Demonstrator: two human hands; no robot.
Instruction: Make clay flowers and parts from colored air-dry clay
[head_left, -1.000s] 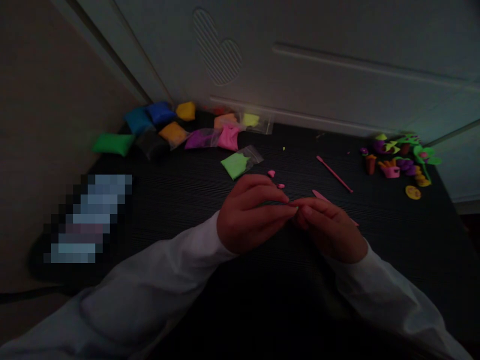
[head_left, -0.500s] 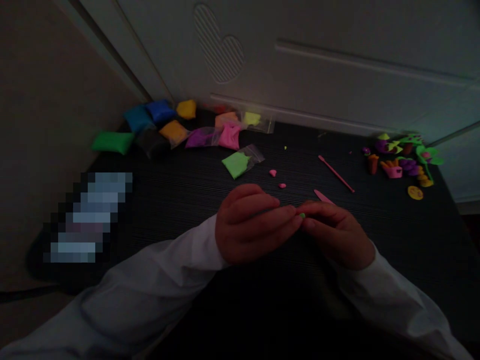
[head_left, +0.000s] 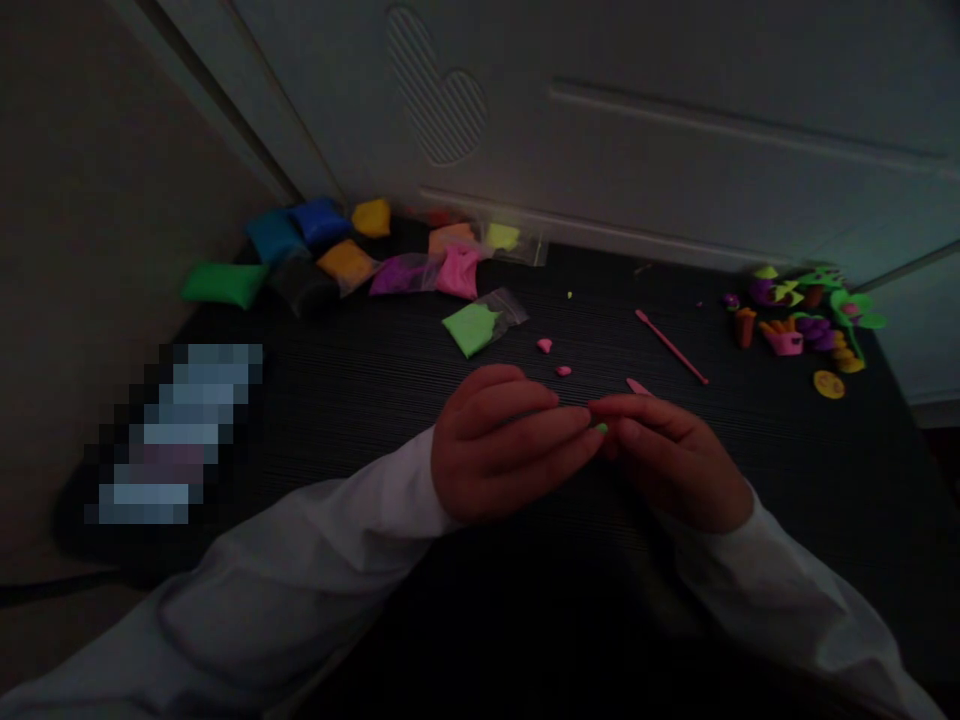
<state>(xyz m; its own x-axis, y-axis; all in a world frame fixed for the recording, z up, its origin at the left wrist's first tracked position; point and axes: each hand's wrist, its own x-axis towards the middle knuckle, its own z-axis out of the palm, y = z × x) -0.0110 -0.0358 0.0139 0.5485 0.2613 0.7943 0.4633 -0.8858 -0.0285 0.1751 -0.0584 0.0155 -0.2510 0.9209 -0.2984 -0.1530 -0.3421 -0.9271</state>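
A tiny piece of light green modelling clay [head_left: 601, 428] sits at the fingertips of my left hand [head_left: 517, 450], whose fingers are pressed together and bent around it. The left thumb is hidden behind them. Close against it from the right comes my right hand [head_left: 679, 455], its index finger reaching over the clay and its thumb a little apart from the piece. Beyond the hands lie two small pink clay lumps [head_left: 544, 346]. A pink flat-bladed clay tool [head_left: 637, 387] is partly covered by the right hand, and a thin pink stick tool [head_left: 671, 346] lies farther back.
Clay packets line the back left, with an opened light green packet [head_left: 472, 328] nearest. Small finished clay figures [head_left: 784, 338] and a yellow disc [head_left: 829, 384] stand at the right. A blurred-out phone-like screen [head_left: 180, 430] lies left on the dark table [head_left: 345, 400]. A white panel [head_left: 637, 180] rises behind.
My right thumb has drawn back from the green clay, and its index finger has straightened over it. The left hand has barely moved and keeps the clay at its fingertips.
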